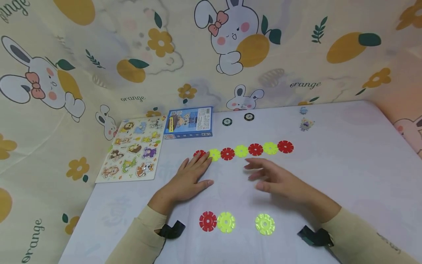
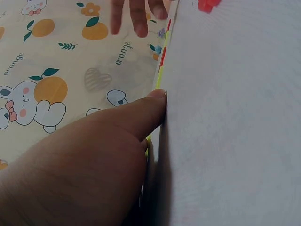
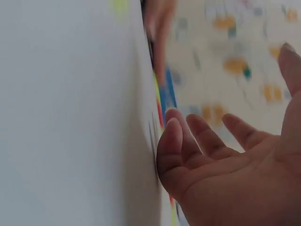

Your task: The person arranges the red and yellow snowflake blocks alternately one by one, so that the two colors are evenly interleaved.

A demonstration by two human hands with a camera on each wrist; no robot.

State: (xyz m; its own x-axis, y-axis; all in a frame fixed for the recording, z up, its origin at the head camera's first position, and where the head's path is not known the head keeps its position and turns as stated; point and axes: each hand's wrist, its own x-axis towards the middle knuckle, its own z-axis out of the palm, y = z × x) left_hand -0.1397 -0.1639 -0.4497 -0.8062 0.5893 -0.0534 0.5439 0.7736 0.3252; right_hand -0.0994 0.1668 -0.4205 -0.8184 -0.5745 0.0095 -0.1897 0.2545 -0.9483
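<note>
Seven discs (image 1: 244, 151) in row roughly parallel to far edge of table (image 1: 343, 154); left hand (image 1: 187, 180) nearer, flat over left end; right hand (image 1: 280, 181) empty, fingers loose, short of middle.

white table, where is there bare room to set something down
Widest patch: white table right of the disc row, nearer than the small figures. Smaller gap: between the near red and yellow pair and lone yellow disc. Crowded: far left, with puzzle board and blue box; row's end by left hand.

The white desk (image 1: 349, 172) bore red discs (image 1: 227, 154), yellow-green discs (image 1: 226, 222), a blue box (image 1: 188, 123), an animal board (image 1: 128, 178), black chips (image 1: 249, 117) and trinkets (image 1: 307, 124).
</note>
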